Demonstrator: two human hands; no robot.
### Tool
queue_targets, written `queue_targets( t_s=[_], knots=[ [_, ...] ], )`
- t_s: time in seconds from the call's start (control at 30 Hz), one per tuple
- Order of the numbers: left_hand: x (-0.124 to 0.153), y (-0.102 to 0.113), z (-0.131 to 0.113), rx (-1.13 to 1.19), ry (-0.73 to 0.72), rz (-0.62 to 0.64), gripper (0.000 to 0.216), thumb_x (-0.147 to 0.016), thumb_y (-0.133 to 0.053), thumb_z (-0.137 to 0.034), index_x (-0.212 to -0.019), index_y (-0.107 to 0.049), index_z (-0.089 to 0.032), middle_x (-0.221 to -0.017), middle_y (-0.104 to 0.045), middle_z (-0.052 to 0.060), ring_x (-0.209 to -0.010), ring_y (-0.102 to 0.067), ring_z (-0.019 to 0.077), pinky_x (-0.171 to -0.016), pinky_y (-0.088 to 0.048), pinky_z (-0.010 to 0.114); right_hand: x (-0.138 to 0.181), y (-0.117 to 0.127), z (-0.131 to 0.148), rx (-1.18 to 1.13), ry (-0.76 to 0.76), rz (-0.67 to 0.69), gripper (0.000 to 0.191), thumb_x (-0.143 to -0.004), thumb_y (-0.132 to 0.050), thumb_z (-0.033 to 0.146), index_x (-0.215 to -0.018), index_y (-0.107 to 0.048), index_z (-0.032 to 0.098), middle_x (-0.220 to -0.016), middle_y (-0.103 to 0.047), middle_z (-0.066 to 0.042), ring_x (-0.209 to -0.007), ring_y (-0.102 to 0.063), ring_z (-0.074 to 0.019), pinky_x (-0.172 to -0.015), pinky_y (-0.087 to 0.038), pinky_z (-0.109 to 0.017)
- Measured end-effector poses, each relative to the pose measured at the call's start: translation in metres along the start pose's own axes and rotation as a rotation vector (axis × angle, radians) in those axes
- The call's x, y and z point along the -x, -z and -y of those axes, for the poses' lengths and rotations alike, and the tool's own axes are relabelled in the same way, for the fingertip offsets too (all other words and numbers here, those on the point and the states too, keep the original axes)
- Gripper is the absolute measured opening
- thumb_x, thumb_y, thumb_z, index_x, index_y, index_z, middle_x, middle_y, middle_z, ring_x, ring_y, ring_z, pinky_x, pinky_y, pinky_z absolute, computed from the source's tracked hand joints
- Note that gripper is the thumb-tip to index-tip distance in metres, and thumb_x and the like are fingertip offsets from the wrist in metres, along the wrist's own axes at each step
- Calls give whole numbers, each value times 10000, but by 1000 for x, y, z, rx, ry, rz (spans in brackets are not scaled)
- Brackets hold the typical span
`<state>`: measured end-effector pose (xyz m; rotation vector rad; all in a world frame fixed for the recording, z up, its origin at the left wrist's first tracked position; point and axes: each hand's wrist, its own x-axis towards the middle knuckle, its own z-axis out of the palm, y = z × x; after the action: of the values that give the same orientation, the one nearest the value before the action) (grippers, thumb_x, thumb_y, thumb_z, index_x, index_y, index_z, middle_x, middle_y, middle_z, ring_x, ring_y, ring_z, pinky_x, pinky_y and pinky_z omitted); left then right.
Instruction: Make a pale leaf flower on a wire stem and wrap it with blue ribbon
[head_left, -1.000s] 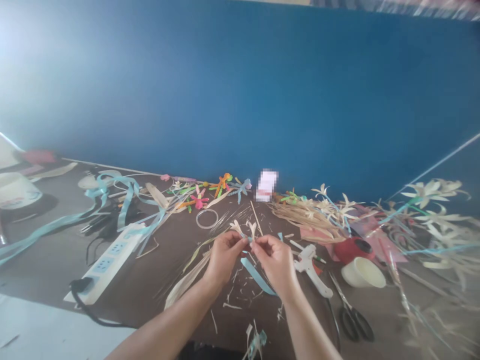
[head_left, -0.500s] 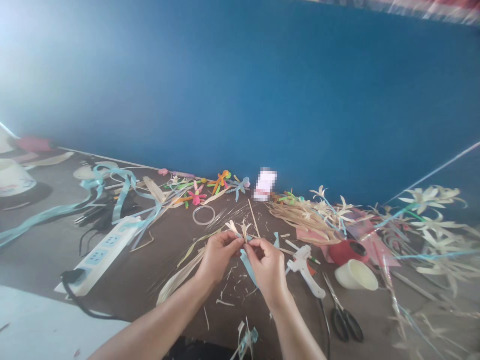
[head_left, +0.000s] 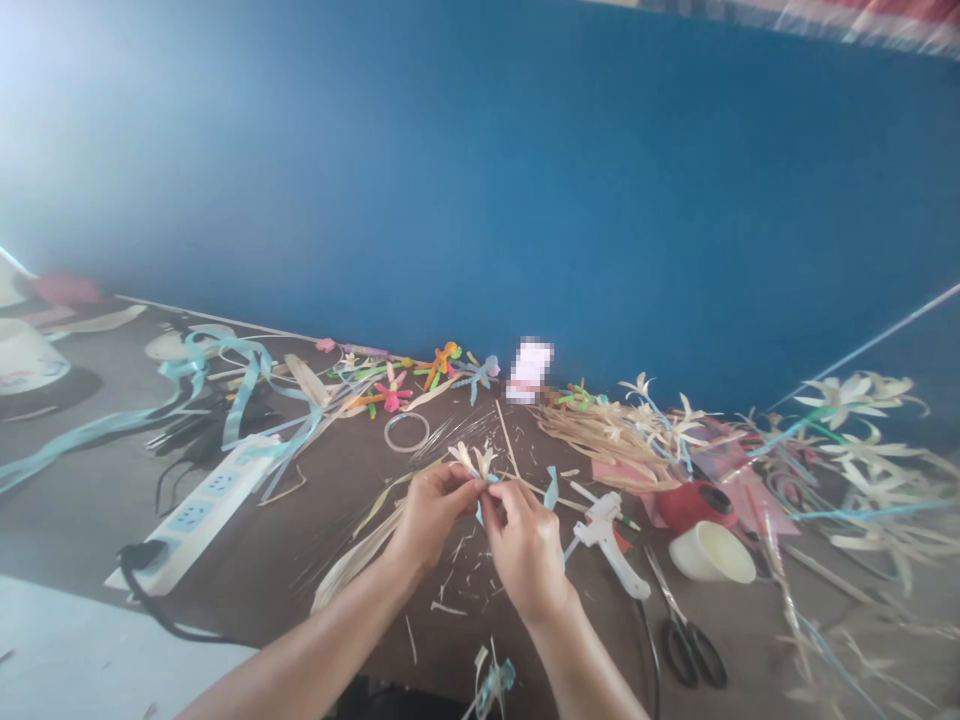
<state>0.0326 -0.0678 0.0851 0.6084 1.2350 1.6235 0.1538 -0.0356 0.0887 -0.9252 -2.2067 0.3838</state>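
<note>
My left hand point(head_left: 429, 520) is closed in a pinch at the base of small cream flowers point(head_left: 474, 460), which look made of dried husk. Their petals point up and away from me. My right hand point(head_left: 529, 545) is closed too, its fingertips against the left ones, on a light blue ribbon point(head_left: 552, 488) at the flowers' base. One piece of that blue shows past the right knuckles, and a bit more peeks out beneath the fingertips. The fingers hide how the ribbon lies around the stems.
Right of my hands lie a white glue gun point(head_left: 606, 540), scissors point(head_left: 691, 640), a cream cup point(head_left: 712, 552) and husk flowers point(head_left: 847, 400). To the left are a power strip point(head_left: 199, 510) and loose blue ribbon point(head_left: 97, 430). Husk strips point(head_left: 360, 555) lie beside my left forearm.
My right hand has shifted slightly left and turned in against the left fingertips. The blue strip that hung below the fingers is now mostly hidden. The flowers have tilted a little.
</note>
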Motion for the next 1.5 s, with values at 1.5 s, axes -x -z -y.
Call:
queue_targets(
  t_s=[1.5],
  knots=[
    [-1, -3, 2, 2, -120, 159, 121, -653, -697, -146, -716, -595, -149, -653, -621, -25, -611, -592, 108, -642, -485, 254, -23, 11, -9, -1302, -577, 83, 142, -701, -657, 254, -702, -538, 177, -633, -535, 25, -587, -499, -102, -570, -413, -230]
  ],
)
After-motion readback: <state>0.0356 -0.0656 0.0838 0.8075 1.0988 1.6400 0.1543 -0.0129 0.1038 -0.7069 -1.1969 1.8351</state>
